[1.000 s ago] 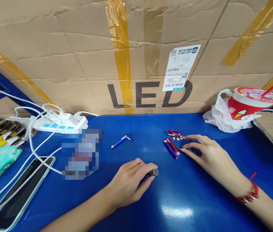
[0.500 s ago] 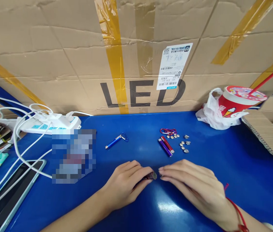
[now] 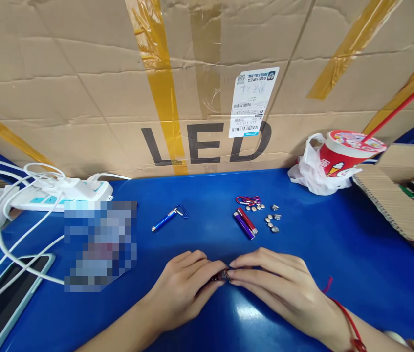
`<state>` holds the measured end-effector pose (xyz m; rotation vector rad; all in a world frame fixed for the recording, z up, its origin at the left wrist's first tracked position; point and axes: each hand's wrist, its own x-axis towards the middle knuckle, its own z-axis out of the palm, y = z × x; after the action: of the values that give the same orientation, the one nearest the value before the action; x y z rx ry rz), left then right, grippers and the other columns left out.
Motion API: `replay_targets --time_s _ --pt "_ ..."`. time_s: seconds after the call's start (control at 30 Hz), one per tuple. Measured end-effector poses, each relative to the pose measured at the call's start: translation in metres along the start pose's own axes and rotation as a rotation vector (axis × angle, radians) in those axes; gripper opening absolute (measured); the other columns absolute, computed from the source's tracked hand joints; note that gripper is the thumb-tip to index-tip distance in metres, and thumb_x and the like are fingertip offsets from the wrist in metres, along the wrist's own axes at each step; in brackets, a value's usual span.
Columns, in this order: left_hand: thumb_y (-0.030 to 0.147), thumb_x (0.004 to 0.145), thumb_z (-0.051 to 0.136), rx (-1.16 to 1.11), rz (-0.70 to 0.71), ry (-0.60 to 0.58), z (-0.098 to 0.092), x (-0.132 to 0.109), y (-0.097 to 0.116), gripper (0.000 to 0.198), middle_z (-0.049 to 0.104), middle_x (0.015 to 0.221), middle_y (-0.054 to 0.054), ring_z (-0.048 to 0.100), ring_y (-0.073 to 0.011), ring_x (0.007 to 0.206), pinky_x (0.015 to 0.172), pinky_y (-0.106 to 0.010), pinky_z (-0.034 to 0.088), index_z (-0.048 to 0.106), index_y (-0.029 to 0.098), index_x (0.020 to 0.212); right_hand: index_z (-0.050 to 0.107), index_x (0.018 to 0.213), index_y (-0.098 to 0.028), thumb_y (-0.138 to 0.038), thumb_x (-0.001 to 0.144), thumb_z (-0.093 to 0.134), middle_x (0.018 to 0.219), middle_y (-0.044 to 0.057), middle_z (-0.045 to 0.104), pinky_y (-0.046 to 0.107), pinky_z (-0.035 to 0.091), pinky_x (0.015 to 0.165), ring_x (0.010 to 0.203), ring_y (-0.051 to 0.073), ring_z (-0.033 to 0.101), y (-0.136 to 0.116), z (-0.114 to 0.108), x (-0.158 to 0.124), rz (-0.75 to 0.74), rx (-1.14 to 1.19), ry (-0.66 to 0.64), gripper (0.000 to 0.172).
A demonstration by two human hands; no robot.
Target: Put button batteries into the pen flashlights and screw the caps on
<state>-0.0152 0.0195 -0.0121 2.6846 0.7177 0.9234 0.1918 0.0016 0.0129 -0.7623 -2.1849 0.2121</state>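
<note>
My left hand [image 3: 188, 281] is closed around a small dark tube [image 3: 215, 277], mostly hidden by the fingers, with its end pointing right. At that end my right hand [image 3: 278, 278] pinches a tiny metallic piece [image 3: 226, 275], too small and covered to name, and its fingertips touch the tube's end. Beyond the hands lie a purple tube [image 3: 244, 225] and a red tube [image 3: 248, 221], side by side. Just past them are red and purple carabiner clips [image 3: 248, 200], with several button cells [image 3: 270, 225] and small metal pieces [image 3: 274, 208] nearby. A blue keychain flashlight [image 3: 164, 220] with its clip rests farther left.
Across the back of the blue table [image 3: 192, 190] stands a large cardboard box [image 3: 100, 112]. On the left are a power strip [image 3: 54, 198] with white cables, a pixelated item [image 3: 100, 244] and a tablet [image 3: 9, 298]. A red cup [image 3: 349, 156] and an open carton [image 3: 393, 200] are right.
My right hand has moved left, closing the gap, so its fingertips now meet the tube's end in my left hand. The whole view has shifted slightly.
</note>
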Motion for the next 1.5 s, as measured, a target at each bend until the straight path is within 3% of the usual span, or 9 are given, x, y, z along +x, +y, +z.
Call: replay_targets --time_s 0.5,0.8,0.97,1.1,1.2,1.37,1.5 --pt "0.015 0.090 0.045 0.020 0.022 -0.006 0.000 0.001 -0.001 0.014 0.066 0.074 -0.005 0.058 -0.0164 0.063 0.054 -0.027 0.046 0.056 0.012 0.099 0.067 0.092 -0.016 -0.015 0.087 0.052 0.085 0.004 0.069 0.022 0.052 0.055 0.067 0.012 0.062 0.002 0.000 0.000 -0.021 -0.035 -0.085 0.016" --pt "0.015 0.090 0.045 0.053 0.021 -0.007 0.000 0.001 0.000 0.014 0.065 0.071 -0.005 0.057 -0.0156 0.061 0.054 -0.027 0.047 0.056 0.012 0.099 0.066 0.091 -0.018 -0.019 0.089 0.049 0.091 0.005 0.068 0.021 0.052 0.060 0.072 0.012 0.063 0.004 -0.001 0.001 -0.027 -0.074 -0.138 0.017" --pt "0.015 0.087 0.049 0.047 0.012 0.029 -0.002 0.001 -0.002 0.013 0.063 0.066 -0.002 0.055 -0.0143 0.058 0.051 -0.026 0.044 0.055 0.012 0.098 0.063 0.099 -0.018 -0.026 0.088 0.051 0.091 0.003 0.068 0.018 0.052 0.063 0.080 0.010 0.064 0.007 -0.004 0.001 -0.014 -0.068 -0.175 0.018" --pt "0.013 0.083 0.051 0.040 -0.007 0.065 -0.003 0.001 -0.002 0.013 0.063 0.064 -0.001 0.052 -0.0129 0.054 0.049 -0.025 0.042 0.055 0.014 0.096 0.061 0.103 -0.017 -0.020 0.085 0.053 0.090 0.004 0.069 0.023 0.052 0.071 0.082 0.013 0.064 0.018 -0.013 -0.002 -0.072 -0.257 -0.071 0.020" --pt "0.013 0.082 0.050 0.058 0.002 0.081 -0.003 0.001 -0.001 0.013 0.062 0.061 0.000 0.050 -0.0123 0.051 0.046 -0.024 0.039 0.056 0.014 0.093 0.058 0.109 -0.017 -0.019 0.085 0.051 0.099 0.008 0.066 0.031 0.049 0.079 0.090 0.018 0.062 0.032 -0.020 -0.003 0.001 -0.424 -0.027 0.024" --pt "0.013 0.080 0.051 0.072 0.017 0.088 -0.003 0.000 -0.001 0.013 0.063 0.060 0.001 0.049 -0.0119 0.051 0.044 -0.024 0.038 0.056 0.015 0.091 0.059 0.111 -0.014 -0.031 0.092 0.034 0.116 0.016 0.057 0.046 0.045 0.077 0.100 0.031 0.056 0.062 -0.022 -0.007 0.130 -0.707 -0.113 0.036" --pt "0.013 0.079 0.050 0.098 0.035 0.070 -0.004 0.000 0.000 0.013 0.062 0.059 0.002 0.050 -0.0124 0.052 0.045 -0.024 0.039 0.057 0.015 0.090 0.062 0.112 -0.014 -0.031 0.093 0.027 0.118 0.017 0.056 0.048 0.042 0.081 0.104 0.032 0.053 0.081 -0.018 -0.017 0.174 -0.779 -0.192 0.043"
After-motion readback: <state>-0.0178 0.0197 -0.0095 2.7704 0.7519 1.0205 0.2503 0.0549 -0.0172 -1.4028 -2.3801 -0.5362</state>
